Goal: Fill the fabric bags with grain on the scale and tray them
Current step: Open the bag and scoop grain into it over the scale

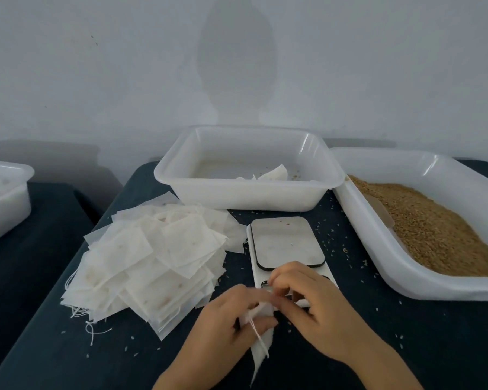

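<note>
Both hands hold one white fabric bag (261,347) just in front of the scale. My left hand (228,319) grips its bunched top, and the drawstring hangs down from there. My right hand (307,299) pinches the bag's top edge beside the left fingers. The small white scale (285,243) has a bare platform, and my right hand covers its display. A big pile of flat fabric bags (150,260) lies to the left. The white tub of brown grain (434,237) stands at the right, with a scoop (382,213) half buried in it.
A white tray (248,190) behind the scale holds one bag (273,174) and a few grains. Another white tray (3,198) sits on a separate dark surface at the far left. Loose grains dot the dark table. A bare wall rises right behind.
</note>
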Tool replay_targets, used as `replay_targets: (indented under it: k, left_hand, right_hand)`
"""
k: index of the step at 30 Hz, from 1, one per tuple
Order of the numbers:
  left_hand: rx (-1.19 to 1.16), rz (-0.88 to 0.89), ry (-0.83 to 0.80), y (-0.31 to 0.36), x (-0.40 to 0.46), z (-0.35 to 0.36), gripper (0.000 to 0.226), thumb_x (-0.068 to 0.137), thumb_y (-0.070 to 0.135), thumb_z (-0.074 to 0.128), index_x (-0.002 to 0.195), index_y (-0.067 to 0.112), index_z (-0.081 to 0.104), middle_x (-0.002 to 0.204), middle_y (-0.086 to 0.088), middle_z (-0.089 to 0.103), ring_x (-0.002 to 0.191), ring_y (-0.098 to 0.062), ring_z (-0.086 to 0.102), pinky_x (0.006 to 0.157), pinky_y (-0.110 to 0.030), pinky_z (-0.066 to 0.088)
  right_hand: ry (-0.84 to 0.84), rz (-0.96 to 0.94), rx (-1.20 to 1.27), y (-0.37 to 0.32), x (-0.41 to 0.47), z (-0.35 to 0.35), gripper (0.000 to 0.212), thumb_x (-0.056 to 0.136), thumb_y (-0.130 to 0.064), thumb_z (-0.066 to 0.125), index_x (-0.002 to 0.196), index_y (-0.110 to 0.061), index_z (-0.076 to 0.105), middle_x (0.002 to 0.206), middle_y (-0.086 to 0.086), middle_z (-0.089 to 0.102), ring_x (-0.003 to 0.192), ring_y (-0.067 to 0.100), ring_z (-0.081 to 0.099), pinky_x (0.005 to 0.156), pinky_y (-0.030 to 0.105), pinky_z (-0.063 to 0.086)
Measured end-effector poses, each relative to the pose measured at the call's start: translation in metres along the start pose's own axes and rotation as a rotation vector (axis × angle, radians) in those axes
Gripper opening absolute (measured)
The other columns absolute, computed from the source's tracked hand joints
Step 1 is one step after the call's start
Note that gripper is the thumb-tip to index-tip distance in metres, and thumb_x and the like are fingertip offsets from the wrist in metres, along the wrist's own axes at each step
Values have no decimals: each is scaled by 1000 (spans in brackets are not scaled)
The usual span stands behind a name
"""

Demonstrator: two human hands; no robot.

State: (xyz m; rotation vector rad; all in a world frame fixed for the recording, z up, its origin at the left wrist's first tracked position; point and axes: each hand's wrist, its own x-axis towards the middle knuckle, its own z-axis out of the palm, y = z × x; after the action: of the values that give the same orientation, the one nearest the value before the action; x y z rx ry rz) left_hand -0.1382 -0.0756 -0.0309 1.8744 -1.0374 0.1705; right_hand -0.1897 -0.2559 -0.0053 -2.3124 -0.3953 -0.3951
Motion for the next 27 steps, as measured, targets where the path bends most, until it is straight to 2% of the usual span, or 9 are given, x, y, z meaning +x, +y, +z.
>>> replay_targets:
  k: [2,7,9,12,16,18,20,24,27]
  left_hand:
    - [-48,-96,48,2,1,-3,23,75,52,62,96,53,52,85,17,58,69,-3,55,58,-9,41]
    - [-52,16,-25,4,17,-13,11,80,38,65,88,36,57,85,21,58,69,2,54,61,-7,39]
    - [-49,52,-71,6,22,-18,13,80,39,65,92,39,59,84,17,59,68,1,55,62,-8,41]
    - [-57,-72,-31,9,29,-23,24,71,52,65,92,53,53,75,12,56,58,-2,48,53,-8,37]
    - [-66,-61,-62,9,36,-24,19,68,52,66,80,40,56,76,12,59,59,-11,48,52,-14,36]
    - [-66,-34,-111,10,38,-25,20,70,52,66,85,42,58,82,7,60,61,-19,50,54,-20,39]
    - [-61,-23,-145,12,39,-24,20,71,51,66,89,45,57,86,9,62,61,-21,52,54,-21,40]
    - [-116,-115,-76,10,38,-22,27,68,49,76,83,44,55,67,-3,53,52,-6,41,50,-10,34]
    - [-136,-152,-65,10,38,-23,24,65,48,78,79,44,58,67,-7,53,51,-5,41,50,-9,34]
  right_hand:
    - [5,-12,28,0,2,-2,5,89,-30,51,85,-32,50,96,-15,57,86,8,57,73,14,45]
    - [-41,-12,64,-2,12,-9,5,90,-29,54,88,-32,51,95,-12,58,85,10,58,73,22,50]
    - [-55,2,79,-1,17,-14,13,91,-24,58,87,-35,51,94,-11,58,84,11,58,71,24,50]
    - [-57,-9,83,-1,22,-23,27,90,-21,60,86,-45,48,95,-11,60,86,11,58,73,23,50]
    - [-94,-19,105,1,24,-30,12,90,-27,58,86,-37,52,97,-11,60,88,12,59,75,27,50]
    - [-110,5,123,3,24,-31,5,89,-30,56,87,-33,54,97,-10,60,89,13,59,76,31,50]
    - [-104,16,144,5,24,-32,9,90,-25,59,87,-33,55,97,-9,60,89,13,59,76,31,50]
    - [-90,-6,182,4,23,-35,14,88,-18,61,85,-30,56,99,-11,61,91,12,59,77,25,49]
    - [-98,-17,187,3,24,-36,15,88,-17,63,85,-30,57,101,-12,60,92,11,59,77,25,48]
